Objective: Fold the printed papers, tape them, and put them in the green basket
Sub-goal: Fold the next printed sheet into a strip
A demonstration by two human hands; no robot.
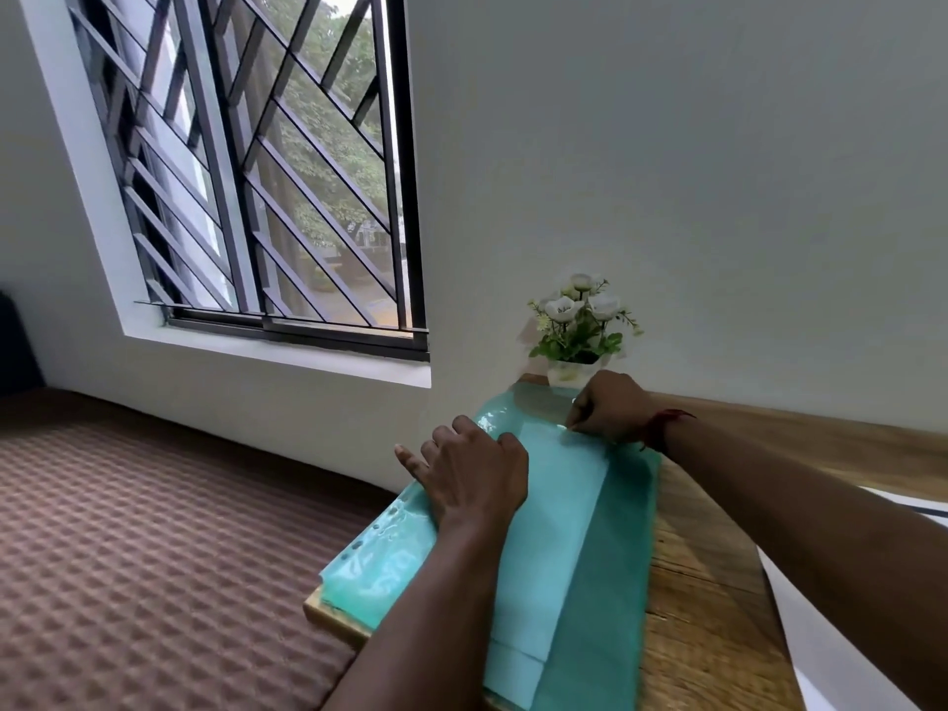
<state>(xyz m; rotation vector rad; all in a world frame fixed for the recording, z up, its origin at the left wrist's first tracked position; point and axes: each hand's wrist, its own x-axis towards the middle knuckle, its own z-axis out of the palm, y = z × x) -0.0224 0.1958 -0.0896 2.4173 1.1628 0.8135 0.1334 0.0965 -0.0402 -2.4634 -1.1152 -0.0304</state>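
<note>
Nearest the lens, two bare forearms ran up from the bottom edge and out over a wooden table [703, 572] set against the wall. Across that table lay a green plastic sleeve [595, 597] with punched holes along its left margin, its corner hanging a little past the table edge. Inside or on it, hard to say which, sat the pale sheet of paper [551, 531], long and narrow, apparently folded already, with a short flap showing at the near end. No print could be read on it from here.

The left hand [474, 479] lay palm down on the sleeve's left side, fingers spread and flat, pinning everything in place. The right hand [610, 407] worked at the far end, fingers curled tight with the tips pinched at the paper's top corner; whether they held the paper, the sleeve's lip or a scrap of tape, I could not tell.

By my reading, this was the paper-handling step: drawing the sheet out or squaring its fold. The next move would want a steady hold-down on the left and a clean pull or crease on the right.

Behind stood a small pot of white flowers [579, 325]. No tape, no green basket in sight.
</note>
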